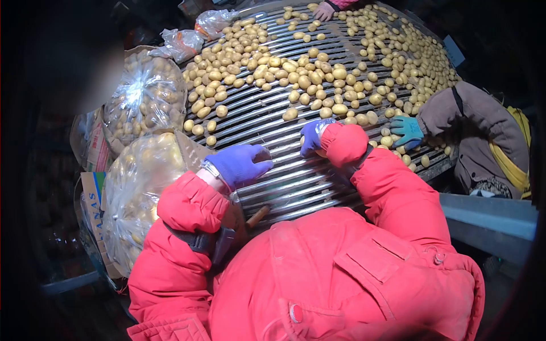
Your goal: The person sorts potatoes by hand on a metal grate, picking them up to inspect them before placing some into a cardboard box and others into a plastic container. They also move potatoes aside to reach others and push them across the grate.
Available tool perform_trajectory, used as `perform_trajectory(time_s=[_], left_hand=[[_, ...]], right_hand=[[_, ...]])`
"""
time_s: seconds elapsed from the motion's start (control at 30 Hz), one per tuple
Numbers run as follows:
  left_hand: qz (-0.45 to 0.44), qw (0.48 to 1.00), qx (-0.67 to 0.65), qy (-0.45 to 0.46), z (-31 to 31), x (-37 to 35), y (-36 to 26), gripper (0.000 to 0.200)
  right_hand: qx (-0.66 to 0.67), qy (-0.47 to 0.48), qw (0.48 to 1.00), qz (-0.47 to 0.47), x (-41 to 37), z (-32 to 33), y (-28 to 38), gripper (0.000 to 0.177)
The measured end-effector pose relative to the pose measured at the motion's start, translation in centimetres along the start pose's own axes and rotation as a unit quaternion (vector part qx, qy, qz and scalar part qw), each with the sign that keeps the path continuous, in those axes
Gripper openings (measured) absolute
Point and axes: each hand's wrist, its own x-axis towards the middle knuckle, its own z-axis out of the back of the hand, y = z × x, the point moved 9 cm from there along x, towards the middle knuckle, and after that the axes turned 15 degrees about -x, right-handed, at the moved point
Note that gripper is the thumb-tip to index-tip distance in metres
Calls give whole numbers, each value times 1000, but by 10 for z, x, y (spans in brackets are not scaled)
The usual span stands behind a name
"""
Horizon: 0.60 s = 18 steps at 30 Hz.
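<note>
My left hand (242,163), in a purple glove, is over the metal roller bars (284,150) at their near left part. Its fingers are curled toward the right, and what they may hold is hidden. Farther right, my right hand (313,137), also in a purple glove, is above the same bars with its fingers bent down. A bit of something pale shows at its fingertips, too small to name. Many potatoes (304,82) lie on the rollers beyond both hands, the closest of them just past my right hand.
Two clear plastic bags of potatoes (133,187) in boxes stand at the left. A co-worker's teal-gloved hand (406,132) is on potatoes at the right. Another person's hand (323,11) is at the far edge. A short brown stick-like piece (257,217) lies near my body.
</note>
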Motion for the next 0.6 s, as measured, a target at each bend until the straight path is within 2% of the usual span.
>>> perform_trajectory(time_s=[0.13, 0.23, 0.33, 0.47, 0.5, 0.53, 0.57, 0.6], left_hand=[[-33, 999, 2, -6, -3, 4, 8, 46], [-15, 1000, 8, 9, -4, 5, 10, 46], [6, 1000, 18, 19, -5, 2, 2, 46], [0, 999, 28, 18, -6, 2, 5, 47], [-1, 999, 31, 13, -4, 2, 6, 47], [-4, 999, 34, 13, -4, 4, 9, 47], [-16, 999, 28, 11, -4, 6, 10, 47], [-27, 999, 20, 10, -5, 7, 11, 47]], right_hand=[[117, 21, 993, -16, 13, -39, -21, 58], [59, -6, 998, 23, 11, -46, 2, 57], [-18, -23, 999, 14, -16, -60, 4, 50], [4, -38, 999, -20, -32, -79, -20, 41], [37, -44, 998, -25, -28, -83, -28, 38], [132, -61, 989, -2, -21, -84, -33, 36], [277, -70, 958, 34, -13, -89, -38, 34], [443, -63, 891, 72, -13, -93, -38, 31]])
